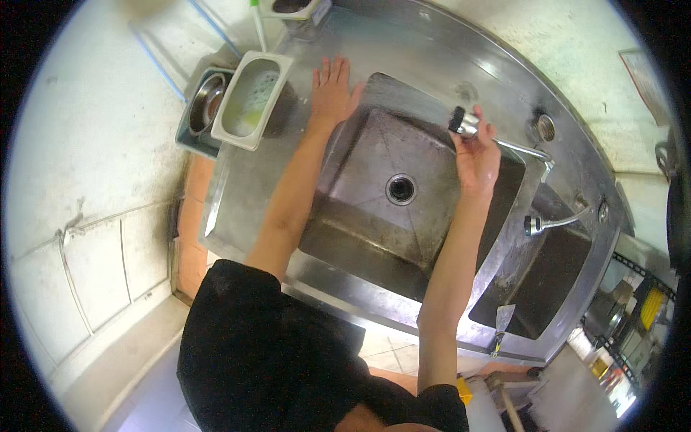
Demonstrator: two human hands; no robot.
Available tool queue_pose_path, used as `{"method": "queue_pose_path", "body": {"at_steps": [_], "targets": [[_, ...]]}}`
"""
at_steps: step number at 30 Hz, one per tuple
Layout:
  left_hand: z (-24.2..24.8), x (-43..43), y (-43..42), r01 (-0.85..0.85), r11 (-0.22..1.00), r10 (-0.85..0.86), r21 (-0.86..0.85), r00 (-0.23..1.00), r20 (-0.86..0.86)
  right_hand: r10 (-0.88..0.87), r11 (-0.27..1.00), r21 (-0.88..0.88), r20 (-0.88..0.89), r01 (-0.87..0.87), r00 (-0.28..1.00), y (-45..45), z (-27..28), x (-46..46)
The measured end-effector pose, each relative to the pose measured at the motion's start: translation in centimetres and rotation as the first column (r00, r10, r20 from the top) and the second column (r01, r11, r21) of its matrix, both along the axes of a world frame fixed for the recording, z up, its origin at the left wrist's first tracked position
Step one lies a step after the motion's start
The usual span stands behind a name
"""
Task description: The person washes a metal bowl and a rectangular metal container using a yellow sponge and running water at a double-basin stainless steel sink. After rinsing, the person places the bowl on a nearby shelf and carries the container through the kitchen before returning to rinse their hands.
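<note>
My right hand (478,156) holds the spray head of a metal faucet (463,122) by its silver body, above the right rim of the near sink basin. The faucet's arm (526,150) runs from behind my fingers to the back right. My left hand (333,93) lies flat, fingers spread, on the stainless steel counter left of the basin. Between my forearms is the steel sink basin (372,162) with a round drain (401,189). Left of my left hand, a white rectangular tub (220,131) holds sudsy, yellow-green liquid.
A grey tub (186,141) with a metal bowl (208,102) stands at the left. Another container (305,27) is at the back. On the right, a second basin (561,270) has its own faucet (533,225); a scraper (505,318) lies at its front rim.
</note>
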State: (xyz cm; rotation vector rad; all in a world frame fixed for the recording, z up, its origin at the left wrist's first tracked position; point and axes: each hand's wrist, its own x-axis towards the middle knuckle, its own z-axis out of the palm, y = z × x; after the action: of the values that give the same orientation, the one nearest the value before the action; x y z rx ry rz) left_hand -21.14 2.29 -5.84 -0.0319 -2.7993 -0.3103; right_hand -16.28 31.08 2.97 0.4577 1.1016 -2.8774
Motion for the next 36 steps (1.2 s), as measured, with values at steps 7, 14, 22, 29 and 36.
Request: {"method": "queue_pose_path", "body": {"at_steps": [7, 14, 22, 29, 36], "targets": [[0.0, 11.5, -1.5, -0.124, 0.992, 0.119, 0.024, 0.983, 0.143, 0.160, 0.983, 0.080, 0.075, -0.166, 0.984, 1.0, 1.3, 2.6], [0.2, 8.0, -2.4, -0.106, 0.987, 0.092, 0.120, 0.989, 0.120, 0.280, 0.953, 0.096, 0.085, -0.287, 0.956, 2.3, 0.7, 3.1], [2.1, 26.3, -6.4, -0.271, 0.960, 0.250, 0.066, 0.942, 0.225, 0.304, 0.952, -0.065, 0.075, -0.299, 0.950, 4.0, 0.7, 5.4], [2.3, 24.1, -6.2, -0.034, 0.999, 0.030, 0.011, 0.965, 0.260, 0.320, 0.944, -0.096, 0.019, -0.317, 0.947, 4.3, 0.0, 5.2], [4.0, 30.1, -15.7, -0.156, 0.988, 0.152, -0.008, 0.953, 0.263, 0.551, 0.829, -0.082, -0.062, -0.554, 0.833, 7.4, -1.1, 6.3]]}}
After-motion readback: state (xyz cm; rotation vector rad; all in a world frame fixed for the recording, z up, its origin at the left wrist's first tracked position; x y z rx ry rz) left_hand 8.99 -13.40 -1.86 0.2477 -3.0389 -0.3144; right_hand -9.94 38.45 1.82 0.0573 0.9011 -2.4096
